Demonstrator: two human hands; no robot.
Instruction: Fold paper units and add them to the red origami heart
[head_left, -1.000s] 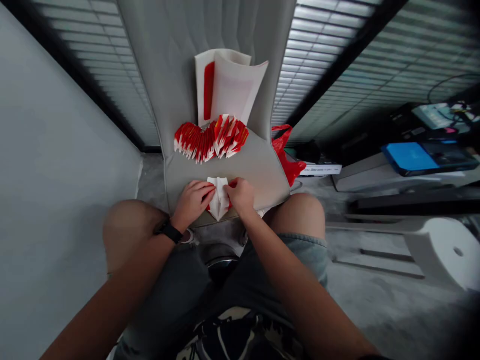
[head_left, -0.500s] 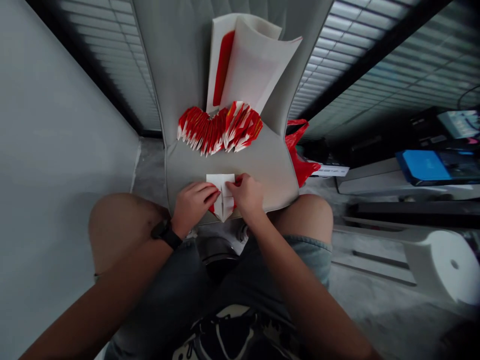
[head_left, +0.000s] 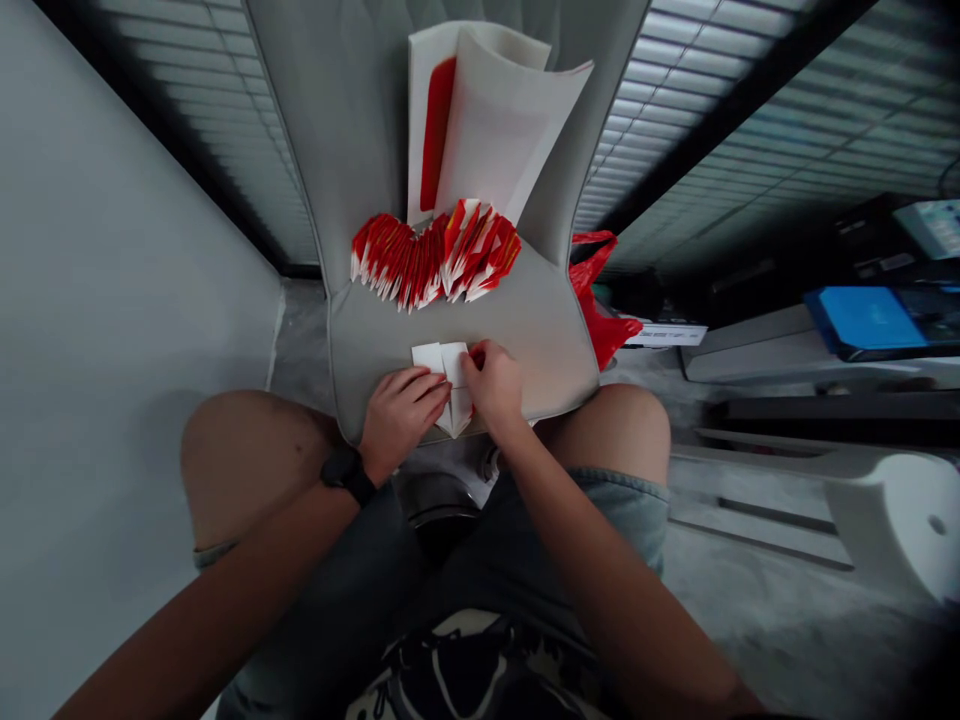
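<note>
A small white folded paper piece (head_left: 448, 372) with a pointed lower end lies on the front of a grey chair seat (head_left: 517, 320). My left hand (head_left: 403, 412), a black watch on its wrist, presses the paper's left side with fingers curled. My right hand (head_left: 492, 382) pinches the paper's right upper edge, where a bit of red shows. Behind them on the seat lies a row of several red and white folded paper pieces (head_left: 435, 258).
White and red paper sheets (head_left: 487, 120) lean on the chair back. A red plastic bag (head_left: 600, 300) hangs right of the seat. My bare knees flank the seat. A blue item (head_left: 862, 318) sits on low furniture at right; a grey wall stands left.
Both hands have shifted slightly on the paper piece; its upper flaps now lie folded flatter. The view has tilted down a little.
</note>
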